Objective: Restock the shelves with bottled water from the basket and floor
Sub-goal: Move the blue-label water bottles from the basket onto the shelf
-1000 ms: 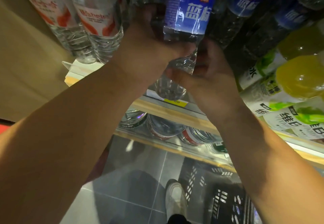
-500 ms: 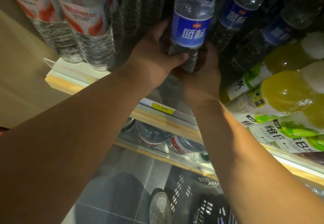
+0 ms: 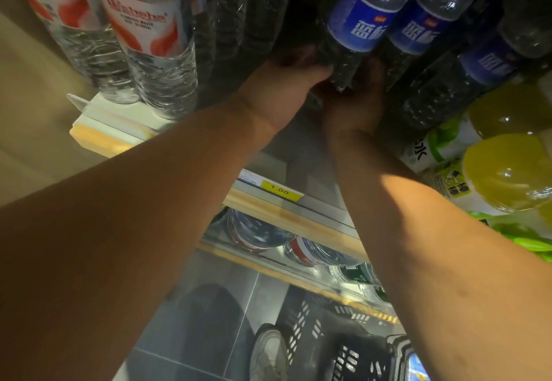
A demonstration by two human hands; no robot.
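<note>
Fingers (image 3: pixel 318 69) of the left hand (image 3: pixel 280 94) curl round the base of a blue-label water bottle (image 3: pixel 358 22) deep on the shelf (image 3: pixel 263 206). The right hand (image 3: pixel 355 106) backs it from below, its grip hidden. The bottle is best settled upright against the neighbouring blue-label bottle (image 3: pixel 418 28) before either hand lets go.

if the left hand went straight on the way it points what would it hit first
The left hand grips the clear plastic water bottle with the blue label; going on, it would likely push that into the second blue-labelled bottle beside it, though depth is unclear.
</note>
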